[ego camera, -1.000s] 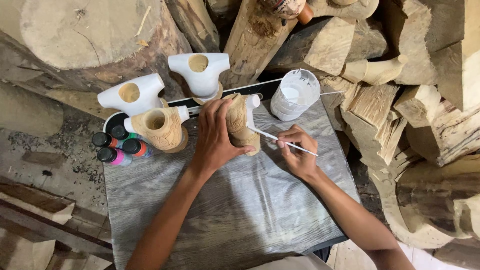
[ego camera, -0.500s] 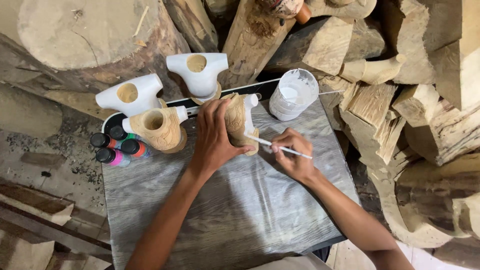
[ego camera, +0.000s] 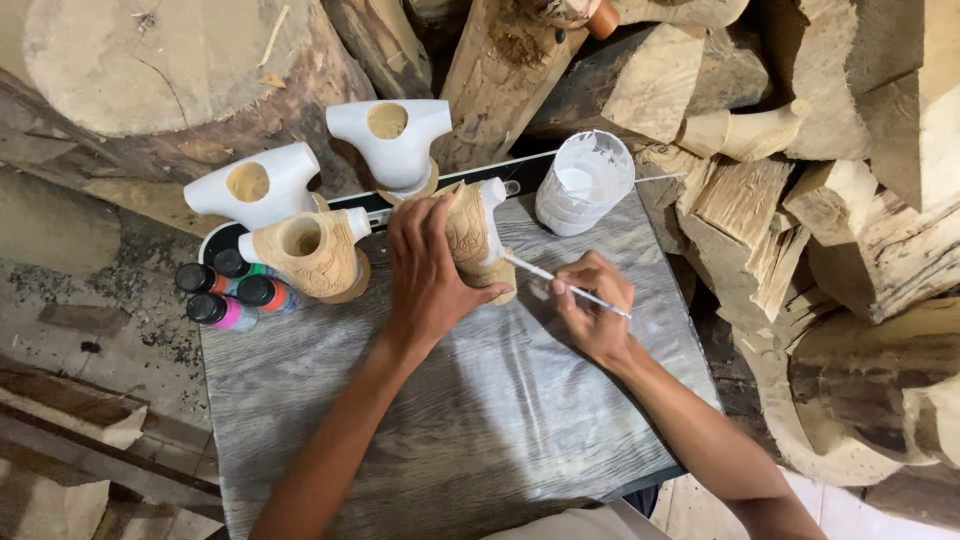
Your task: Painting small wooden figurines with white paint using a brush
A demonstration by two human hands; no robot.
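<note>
The brush tip now sits against the carving's side, closer in than a second ago, while the hands have barely shifted. At the left, paint bottles (ego camera: 228, 290) stand at the edge of the grey board (ego camera: 450, 420), beside another wooden carving (ego camera: 310, 255). The left hand (ego camera: 430, 275) is wrapped around the carved wooden piece (ego camera: 475, 235) near the board's middle. The right hand (ego camera: 592, 310) pinches a thin brush (ego camera: 560, 280). Behind stands a white paint cup (ego camera: 585, 182).

carving (ego camera: 470, 235) half behind left hand (ego camera: 430, 280)
</note>
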